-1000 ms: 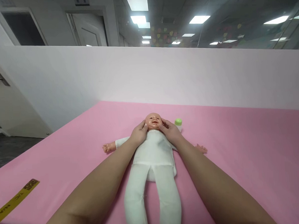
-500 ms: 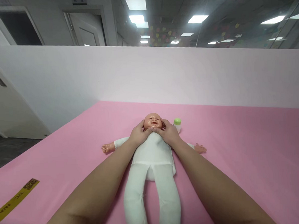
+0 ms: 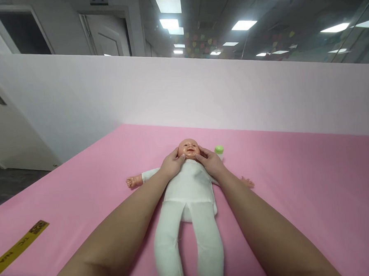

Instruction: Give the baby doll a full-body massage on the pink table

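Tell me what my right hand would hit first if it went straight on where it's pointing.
Your right hand would likely meet the doll's head first; its fingertips look to be against the side, though depth is hard to judge.

Lit ceiling panels (image 3: pixel 168 6) show above a white wall (image 3: pixel 182 88) behind the pink table (image 3: pixel 286 182)
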`<state>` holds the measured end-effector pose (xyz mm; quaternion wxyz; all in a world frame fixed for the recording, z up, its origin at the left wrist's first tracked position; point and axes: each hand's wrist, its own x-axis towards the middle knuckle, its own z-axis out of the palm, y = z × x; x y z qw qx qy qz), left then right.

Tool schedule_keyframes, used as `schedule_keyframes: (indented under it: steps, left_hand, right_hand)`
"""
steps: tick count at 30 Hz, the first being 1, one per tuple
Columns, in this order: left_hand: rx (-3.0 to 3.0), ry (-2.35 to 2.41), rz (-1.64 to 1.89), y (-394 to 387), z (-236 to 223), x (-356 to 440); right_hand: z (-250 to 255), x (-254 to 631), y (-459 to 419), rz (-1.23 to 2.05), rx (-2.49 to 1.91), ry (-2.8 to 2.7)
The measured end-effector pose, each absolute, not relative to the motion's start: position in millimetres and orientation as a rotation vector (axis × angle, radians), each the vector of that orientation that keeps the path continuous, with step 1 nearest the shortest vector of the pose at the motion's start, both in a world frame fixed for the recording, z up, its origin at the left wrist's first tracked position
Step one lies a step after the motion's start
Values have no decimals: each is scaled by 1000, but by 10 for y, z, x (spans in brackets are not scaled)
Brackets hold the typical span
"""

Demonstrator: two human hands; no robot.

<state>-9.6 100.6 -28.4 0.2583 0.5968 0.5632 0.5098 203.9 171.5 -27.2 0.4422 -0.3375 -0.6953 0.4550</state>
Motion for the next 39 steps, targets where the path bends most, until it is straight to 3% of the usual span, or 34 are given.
schedule_keyframes:
  steps: [18, 39]
  left_hand:
    - [1656, 1616, 1319, 906, -169, -21]
    - [1615, 1542, 1403, 1063, -332, -102]
  right_hand:
    - [-251, 1960, 1597, 854, -1015, -1795]
    - [-307, 2068, 1795, 1332, -797, -1626]
